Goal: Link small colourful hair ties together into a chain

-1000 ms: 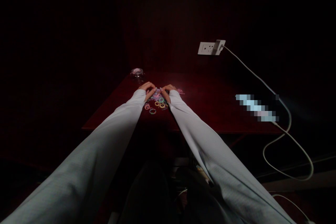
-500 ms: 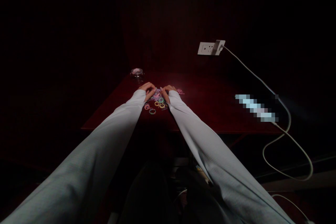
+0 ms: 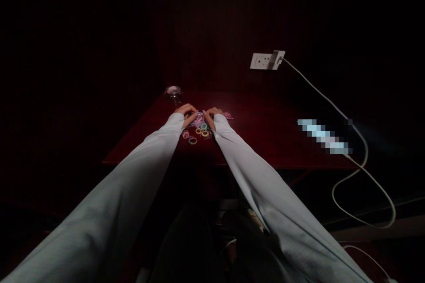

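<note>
Band pile (image 3: 199, 121): one, between two hands (image 3: 186, 109) (image 3: 213, 112).

Table (image 3: 265, 141): wood look, smooth, faint sheen. Small loops (image 3: 199, 120) inboard of near edge: matt, material unclear. Clear jar (image 3: 173, 93), far left corner: glossy, glass or plastic. Sleeves (image 3: 142, 159) over near edge: creased matt cloth. Socket plate (image 3: 260, 62) past far edge: smooth plastic.

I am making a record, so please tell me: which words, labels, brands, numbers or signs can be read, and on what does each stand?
No text can be read.
Socket: no lettering legible.
Jar and pile: too small and dark to tell.
Pixelated patch: blurred out, nothing legible.
</note>
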